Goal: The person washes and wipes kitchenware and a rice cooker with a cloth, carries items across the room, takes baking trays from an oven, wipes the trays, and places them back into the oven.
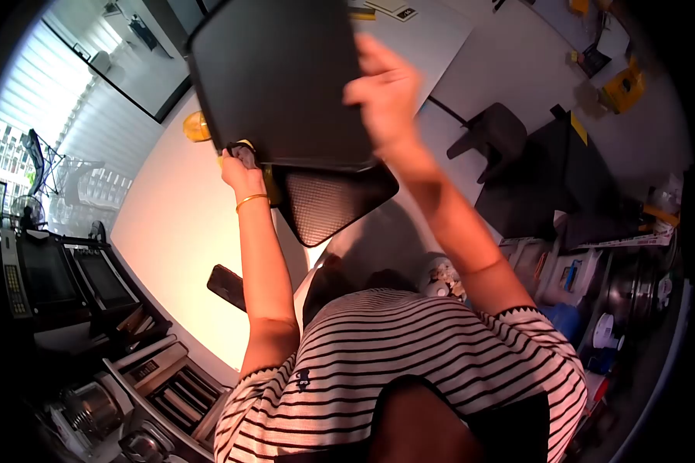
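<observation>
A large flat black tray (pixel 286 85) with rounded corners is raised in front of me, tilted up from the table. My right hand (pixel 390 96), slightly blurred, has its fingers curled at the tray's right edge. By the lower left corner, my left hand (pixel 243 171) is closed around a small dark crumpled thing with a yellow edge (pixel 245 148); its kind is unclear. Below the raised tray shows a second black tray (pixel 332 204) with a fine textured surface, partly covered. Just left of the raised tray stands a yellow rounded object (pixel 196 126), partly hidden.
A dark phone (pixel 226 287) lies on the white table (pixel 181 231), left of my forearm. Ovens (pixel 93 274) and metal appliances line the left side. A dark chair (pixel 490 139) stands at the right, with bins (pixel 560 270) of items at lower right.
</observation>
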A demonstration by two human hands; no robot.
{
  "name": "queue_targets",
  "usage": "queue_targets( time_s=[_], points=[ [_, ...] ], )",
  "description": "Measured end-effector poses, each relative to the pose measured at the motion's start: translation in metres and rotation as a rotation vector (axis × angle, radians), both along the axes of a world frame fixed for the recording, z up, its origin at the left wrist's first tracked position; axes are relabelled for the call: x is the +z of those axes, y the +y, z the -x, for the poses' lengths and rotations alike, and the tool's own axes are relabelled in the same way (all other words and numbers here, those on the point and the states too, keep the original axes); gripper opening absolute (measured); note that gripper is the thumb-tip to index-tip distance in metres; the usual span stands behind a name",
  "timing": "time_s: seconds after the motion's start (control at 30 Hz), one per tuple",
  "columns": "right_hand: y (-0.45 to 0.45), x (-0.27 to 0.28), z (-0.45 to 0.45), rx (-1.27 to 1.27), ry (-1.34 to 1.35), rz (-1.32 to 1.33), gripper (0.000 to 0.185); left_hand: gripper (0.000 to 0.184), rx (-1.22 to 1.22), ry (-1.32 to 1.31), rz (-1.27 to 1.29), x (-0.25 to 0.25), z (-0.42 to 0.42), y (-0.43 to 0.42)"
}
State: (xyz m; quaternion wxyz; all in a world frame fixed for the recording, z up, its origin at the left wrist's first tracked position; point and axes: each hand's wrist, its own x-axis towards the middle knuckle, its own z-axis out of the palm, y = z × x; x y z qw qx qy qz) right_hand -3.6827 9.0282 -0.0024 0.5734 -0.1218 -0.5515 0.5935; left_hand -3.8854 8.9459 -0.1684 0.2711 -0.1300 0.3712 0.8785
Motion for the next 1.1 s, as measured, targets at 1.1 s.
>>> queue_targets(
  time_s=[1.1],
  points=[
    [-0.043,-0.289,-0.096,-0.284,-1.05,0.836,0.027,0.048,0.106,0.587,1.581,-0.112,0.06,-0.303]
  ],
)
